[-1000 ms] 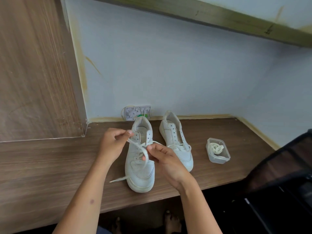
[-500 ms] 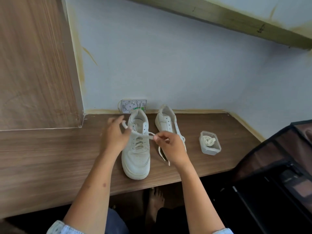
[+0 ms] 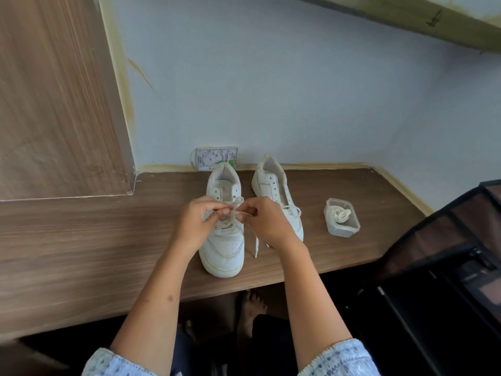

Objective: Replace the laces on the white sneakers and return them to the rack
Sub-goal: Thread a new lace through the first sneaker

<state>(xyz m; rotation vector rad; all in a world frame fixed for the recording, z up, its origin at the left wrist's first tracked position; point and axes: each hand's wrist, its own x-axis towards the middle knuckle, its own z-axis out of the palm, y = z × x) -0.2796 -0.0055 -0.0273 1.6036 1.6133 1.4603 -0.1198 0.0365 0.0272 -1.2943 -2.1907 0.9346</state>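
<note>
Two white sneakers stand side by side on a wooden desk (image 3: pixel 81 240), toes toward the near edge, heels toward the far wall. Both hands work over the left sneaker (image 3: pixel 223 240), at the upper part of its lacing. The left hand (image 3: pixel 196 223) has its fingers curled, thumb and fingertips pinching the lace (image 3: pixel 238 213) just above the tongue. The right hand (image 3: pixel 267 222) meets it from the right, fingers likewise curled and pinching the same lace — the two hands almost touch over the shoe's middle. One loose end of the lace hangs down the right side of this sneaker and lies on the desk between the two shoes. Crossed lacing shows lower down, nearer the toe.

The right sneaker (image 3: pixel 273 185) sits just beside the first, its front half hidden behind the right hand; its upper eyelets look empty, with some lace near the lower ones.

Right of the shoes, well apart, a small clear tub (image 3: pixel 342 221) holds a coiled lace (image 3: pixel 340 214). A small patterned card (image 3: pixel 215 158) leans against the wall behind the left sneaker's heel. A tall wooden panel (image 3: pixel 54 104) rises at the far left, and a dark mesh rack (image 3: pixel 447 253) stands at the right edge. Bare feet (image 3: pixel 250 310) show under the desk — pale patterned sleeves at the bottom.
</note>
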